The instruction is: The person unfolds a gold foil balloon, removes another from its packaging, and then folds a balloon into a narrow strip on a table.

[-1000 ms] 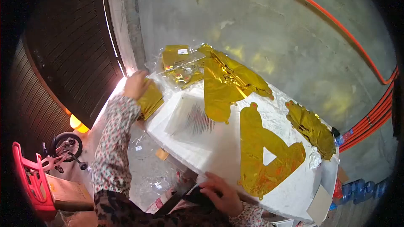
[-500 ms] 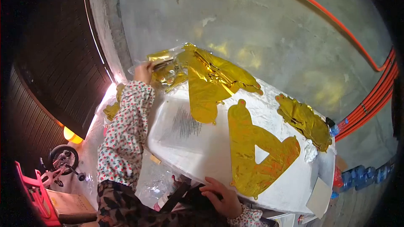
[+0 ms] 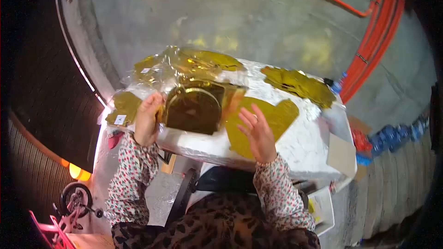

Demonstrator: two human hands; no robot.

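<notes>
Broad white tabletop (image 3: 304,143) in front, pushed against a grey concrete wall (image 3: 258,23), orange pipes (image 3: 369,41) along the wall's right side. Foil wrap crinkled over the tabletop, likely to keep the surface clean. Flat gold foil balloon (image 3: 272,117) spread at the middle of the tabletop, uninflated and so lying limp. More gold foil pieces (image 3: 297,83) near the far right edge, well apart from the hands. Clear plastic packets of gold foil (image 3: 184,62) heaped at the far left corner, within easy reach of the left arm; another packet with a white label (image 3: 122,110) hanging off the left edge.

Folded gold foil balloon (image 3: 194,108) lifted above the near left part of the tabletop, tilted up toward the camera, apparently for a better look at it. Left hand (image 3: 147,120) clamped on its left edge, fingers wrapped round the foil, bearing the whole weight. Right hand (image 3: 256,131) spread wide with fingers apart, just beside the balloon's right edge and not touching it, hovering over the flat balloon below. Both arms in floral-print sleeves (image 3: 129,175).

Small card (image 3: 341,154) at the near right edge of the tabletop. Blue bottles (image 3: 392,140) on the floor to the right. Red toy bike (image 3: 60,212) on the floor at lower left.
</notes>
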